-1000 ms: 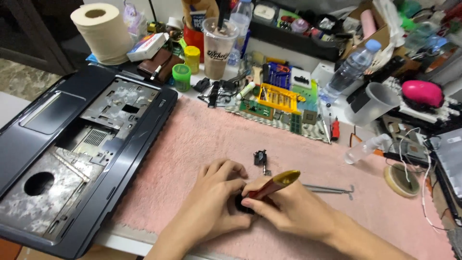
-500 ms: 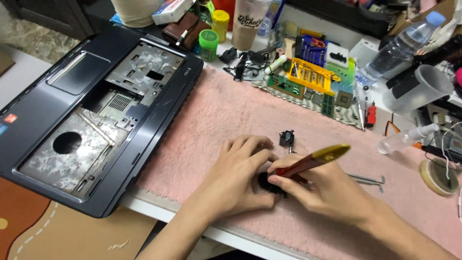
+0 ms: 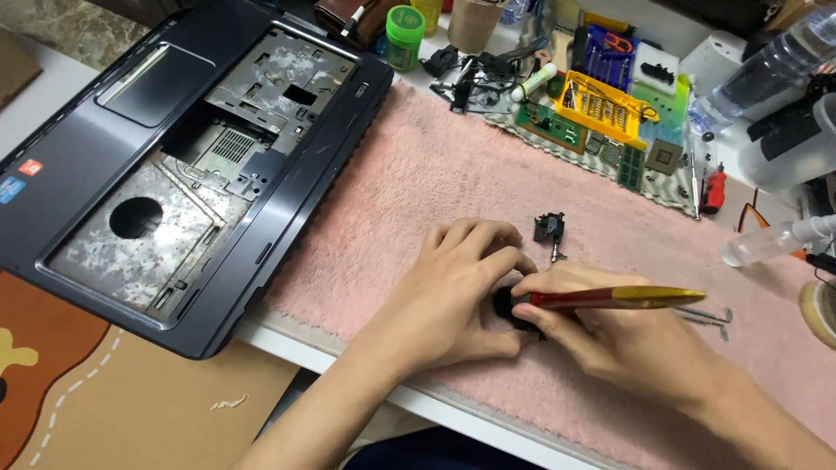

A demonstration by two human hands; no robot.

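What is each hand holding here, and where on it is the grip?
The right hand grips a red-and-gold tool near its front end, tip down. The left hand steadies a small black part on the pink towel; most of it is hidden.

White table (image 3: 488, 431) carries a pink towel (image 3: 418, 183); dismantled laptop shell (image 3: 174, 157) beside it.

The small black part (image 3: 508, 306) is mostly hidden under both hands; its kind is unclear. The water bottle (image 3: 766, 74) and tape roll (image 3: 823, 312) are cut off at the right edge.
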